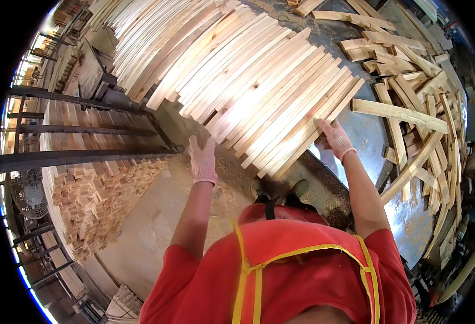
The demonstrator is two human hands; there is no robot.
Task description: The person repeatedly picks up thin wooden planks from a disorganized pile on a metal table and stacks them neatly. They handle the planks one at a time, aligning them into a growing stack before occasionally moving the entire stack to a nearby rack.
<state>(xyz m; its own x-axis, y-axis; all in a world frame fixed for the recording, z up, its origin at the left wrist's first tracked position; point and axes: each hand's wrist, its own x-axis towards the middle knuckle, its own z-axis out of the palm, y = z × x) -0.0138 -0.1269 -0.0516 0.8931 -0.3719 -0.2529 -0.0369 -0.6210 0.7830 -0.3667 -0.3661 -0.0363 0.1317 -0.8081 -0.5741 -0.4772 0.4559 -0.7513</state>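
Observation:
A row of pale wooden strips [253,86] lies side by side in front of me, slanting from upper right to lower left. Their near ends are uneven and some stick out. My left hand [202,162], in a pinkish work glove, is just off the near left ends of the strips, fingers spread and holding nothing. At the right end of the row, my right hand [337,140], gloved alike, lies against the outermost strips with its fingers stretched out. It touches their side but is not wrapped round any; its fingertips are partly hard to make out.
A jumbled heap of loose wood pieces [410,124] covers the metal table [375,132] to the right. On the left, a big stack of strips [108,200] stands beside dark metal rails [86,157] and a fan [31,193]. Sawdust lies on the floor [156,227].

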